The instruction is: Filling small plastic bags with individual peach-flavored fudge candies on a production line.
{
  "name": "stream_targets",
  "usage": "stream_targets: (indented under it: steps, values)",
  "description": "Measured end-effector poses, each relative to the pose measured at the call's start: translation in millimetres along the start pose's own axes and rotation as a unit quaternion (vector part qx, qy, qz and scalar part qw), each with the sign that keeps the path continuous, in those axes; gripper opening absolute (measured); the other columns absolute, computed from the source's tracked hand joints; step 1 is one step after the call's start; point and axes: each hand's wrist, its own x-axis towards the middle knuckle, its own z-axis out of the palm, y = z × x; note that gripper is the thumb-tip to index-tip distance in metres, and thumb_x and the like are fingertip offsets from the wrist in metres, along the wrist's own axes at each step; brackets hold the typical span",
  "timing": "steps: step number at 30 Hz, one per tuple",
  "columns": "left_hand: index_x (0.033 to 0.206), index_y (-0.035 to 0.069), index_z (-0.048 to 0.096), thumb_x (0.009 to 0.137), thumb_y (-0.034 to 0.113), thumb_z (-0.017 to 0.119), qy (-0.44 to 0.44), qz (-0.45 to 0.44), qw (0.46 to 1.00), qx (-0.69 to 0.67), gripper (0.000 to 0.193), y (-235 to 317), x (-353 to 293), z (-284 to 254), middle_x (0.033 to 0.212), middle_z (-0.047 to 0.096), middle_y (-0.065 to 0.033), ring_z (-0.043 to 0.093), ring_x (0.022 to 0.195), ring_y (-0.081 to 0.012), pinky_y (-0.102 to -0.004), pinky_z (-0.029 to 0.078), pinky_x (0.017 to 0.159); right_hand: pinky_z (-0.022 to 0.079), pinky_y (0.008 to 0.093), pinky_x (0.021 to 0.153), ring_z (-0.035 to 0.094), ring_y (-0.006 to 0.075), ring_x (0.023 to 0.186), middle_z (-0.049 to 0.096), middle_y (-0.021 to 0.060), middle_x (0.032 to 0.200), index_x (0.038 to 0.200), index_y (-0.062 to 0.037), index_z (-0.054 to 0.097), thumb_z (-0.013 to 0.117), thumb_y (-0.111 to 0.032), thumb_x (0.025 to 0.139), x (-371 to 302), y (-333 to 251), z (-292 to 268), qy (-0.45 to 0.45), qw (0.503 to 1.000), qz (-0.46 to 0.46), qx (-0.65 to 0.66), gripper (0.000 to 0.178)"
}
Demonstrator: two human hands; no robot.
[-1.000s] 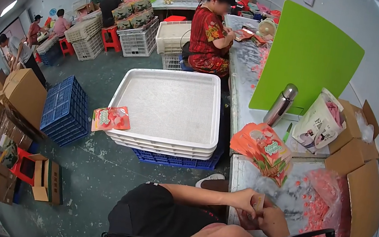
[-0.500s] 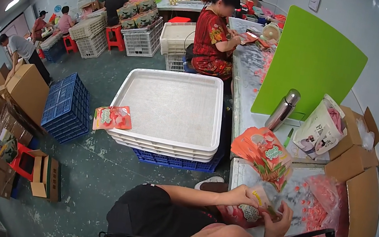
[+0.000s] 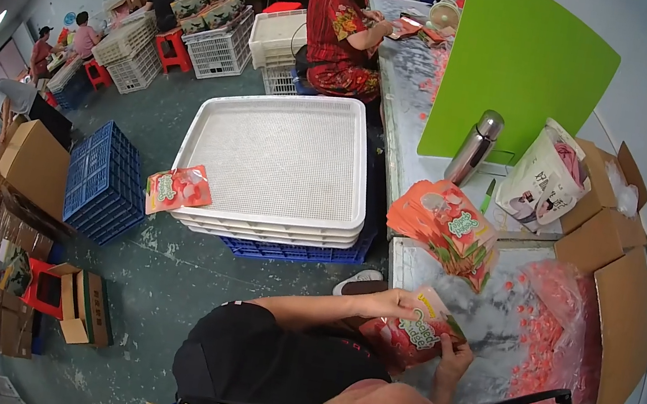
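Between my two hands, above the table's near edge, is a red printed pouch (image 3: 401, 345) with its printed face up. My left hand (image 3: 394, 305) pinches its upper left side. At the lower right edge my right hand (image 3: 454, 360) grips it with the thumb on the face. Just beyond lies a fanned pile of similar pouches (image 3: 443, 219). Small pink wrapped pieces (image 3: 532, 362) are scattered on the table right of my hands, next to a clear plastic bag (image 3: 558, 294) of them.
A stack of white mesh trays (image 3: 279, 161) stands left of the table, with one pouch (image 3: 177, 189) on its corner. A steel flask (image 3: 476, 146), a green knife (image 3: 488, 196), a tote bag (image 3: 548, 183) and a green divider (image 3: 522, 73) are beyond the pile. A cardboard box (image 3: 624, 334) edges the right.
The pouch has turned flatter toward me and shifted slightly left. My right hand has moved from its upper right to its lower right edge. The whole view has tilted downward a little.
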Motion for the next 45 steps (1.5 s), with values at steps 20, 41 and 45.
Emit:
stream_targets:
  steps: [20,41,45]
  values:
    - [0.079,0.001,0.069,0.092,0.018,0.068,0.1,0.123,0.987,-0.03,0.022,-14.8,10.7,-6.5,0.072,0.063,0.0049,0.052,0.068,-0.0016,-0.0222,0.043,0.06,0.052,0.0272,0.079,0.064,0.014,0.083,0.069,0.0077,0.097,0.106,0.002,0.064,0.066,-0.004,0.09,1.1,8.3,17.5,-0.027,0.996,0.006,0.087,0.017]
    - [0.11,-0.004,0.069,0.094,0.016,0.062,0.047,0.085,0.995,0.029,0.027,-24.3,5.4,-18.7,0.104,0.072,-0.0072,0.065,0.091,-0.0109,-0.0258,0.051,0.085,0.055,0.0319,0.083,0.067,0.0193,0.089,0.069,0.0118,0.103,0.108,0.0005,0.062,0.065,-0.009,0.092,-2.8,12.9,40.5,-0.037,0.973,0.059,0.218,0.018]
    - [0.116,-0.006,0.064,0.101,0.025,0.052,-0.014,0.009,0.991,-0.134,0.036,-23.5,-0.4,-29.8,0.111,0.069,-0.0067,0.062,0.1,-0.0105,-0.0274,0.05,0.088,0.054,0.033,0.085,0.066,0.0205,0.094,0.067,0.0121,0.108,0.111,-0.0002,0.061,0.063,-0.01,0.094,0.5,15.6,40.7,-0.058,0.969,0.049,0.235,0.019]
